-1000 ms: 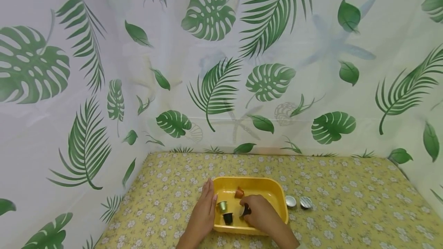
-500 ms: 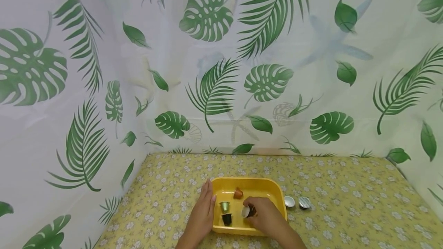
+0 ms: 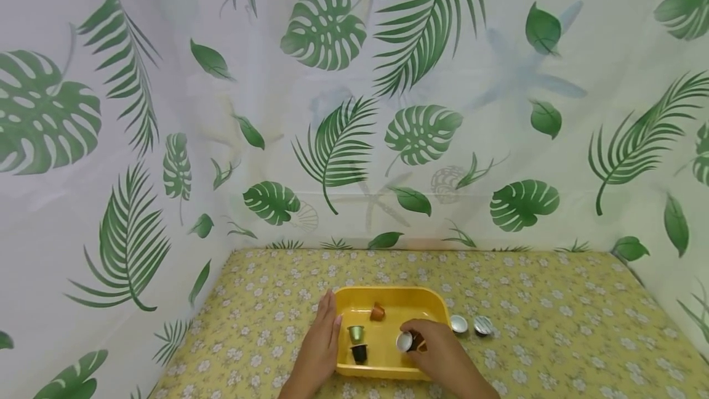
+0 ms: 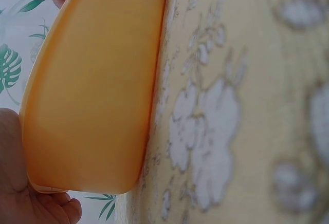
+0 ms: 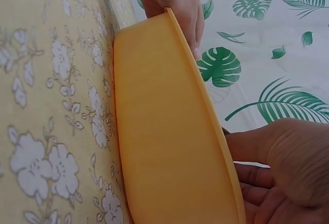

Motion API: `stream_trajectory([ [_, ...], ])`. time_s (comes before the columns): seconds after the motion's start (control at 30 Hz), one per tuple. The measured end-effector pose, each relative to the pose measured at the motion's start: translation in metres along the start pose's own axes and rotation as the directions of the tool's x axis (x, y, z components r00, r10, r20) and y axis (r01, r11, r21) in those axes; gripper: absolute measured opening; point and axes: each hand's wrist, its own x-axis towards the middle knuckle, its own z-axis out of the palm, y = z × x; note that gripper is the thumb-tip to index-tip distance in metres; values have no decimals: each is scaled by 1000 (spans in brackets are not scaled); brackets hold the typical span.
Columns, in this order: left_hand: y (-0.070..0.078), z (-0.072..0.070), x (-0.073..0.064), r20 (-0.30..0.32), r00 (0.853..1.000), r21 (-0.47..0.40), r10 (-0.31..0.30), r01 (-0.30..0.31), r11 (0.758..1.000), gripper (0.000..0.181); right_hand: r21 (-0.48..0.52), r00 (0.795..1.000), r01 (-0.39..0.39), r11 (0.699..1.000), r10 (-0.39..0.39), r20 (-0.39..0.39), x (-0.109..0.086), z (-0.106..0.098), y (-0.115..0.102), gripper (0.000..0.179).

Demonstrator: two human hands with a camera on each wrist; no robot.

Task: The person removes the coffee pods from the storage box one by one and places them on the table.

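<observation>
A yellow plastic tray [image 3: 382, 369] stands on the flowered cloth in the head view. Along its left rim lies my left hand [image 3: 316, 350], its fingers straight against the side. Inside the tray's right half, my right hand [image 3: 447, 359] pinches a dark coffee capsule [image 3: 405, 342], tipped so its pale round lid faces left and up. Three other capsules lie in the tray: an orange one [image 3: 377, 311] toward the back, a light green one [image 3: 356, 334] at the left, and a black one [image 3: 359, 353] just in front of the green. In the right wrist view the tray's wall hides the held capsule.
Just right of the tray, a capsule with a plain white lid [image 3: 458, 324] and one with a striped silver lid [image 3: 483, 326] sit on the yellow flowered cloth [image 3: 554, 325]. A white leaf-printed sheet [image 3: 354, 171] closes off the back and sides.
My right hand has shifted the dark capsule a little to the right inside the tray, and its pale lid shows more fully. The left hand stays at the left rim.
</observation>
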Motion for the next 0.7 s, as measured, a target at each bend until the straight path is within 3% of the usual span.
stream_trajectory([
  [0.2,0,-2,1,-10,1000,3,5,-5,1000,57,15,995,21,1000,-19,-99,-9,-1,-1,35],
  [0.47,2,0,0,6,1000,-1,8,-8,1000,57,47,989,28,999,-21,-147,-24,-4,9,35],
  [0.7,2,1,-2,12,1000,6,7,-7,1000,68,53,970,2,999,11,-244,-35,-7,7,39],
])
